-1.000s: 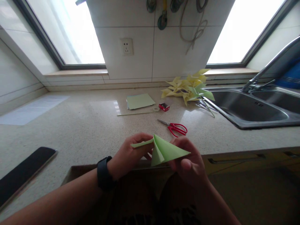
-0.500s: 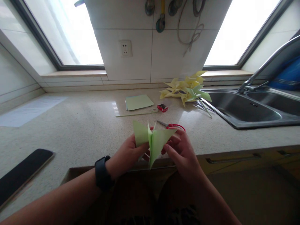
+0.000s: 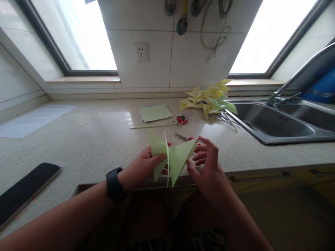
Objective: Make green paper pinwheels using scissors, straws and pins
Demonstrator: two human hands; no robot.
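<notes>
My left hand (image 3: 147, 162), a dark watch on its wrist, grips a light green paper sheet (image 3: 180, 157) between thumb and fingers near its middle. The sheet is cut into pointed flaps that stand out at several angles above the counter's front edge. At its right side is my right hand (image 3: 206, 160), fingers curved and apart, with the index fingertip and thumb at the edge of the right flap. Just behind lie scissors (image 3: 182, 136), their red handles partly hidden by the paper and my right fingers.
Farther back on the counter (image 3: 99, 150) are a stack of green paper (image 3: 156, 113), a thin stick (image 3: 149, 126), a tape roll (image 3: 173, 122) and a small red box (image 3: 182, 119). Paper pinwheels (image 3: 206, 97) lie beside the sink (image 3: 272, 122). A black flat object (image 3: 28, 190) rests at left.
My right hand has opened wider and shifted slightly right and up along the paper's right flap. The paper has turned in my left hand, so its flaps stand at different angles.
</notes>
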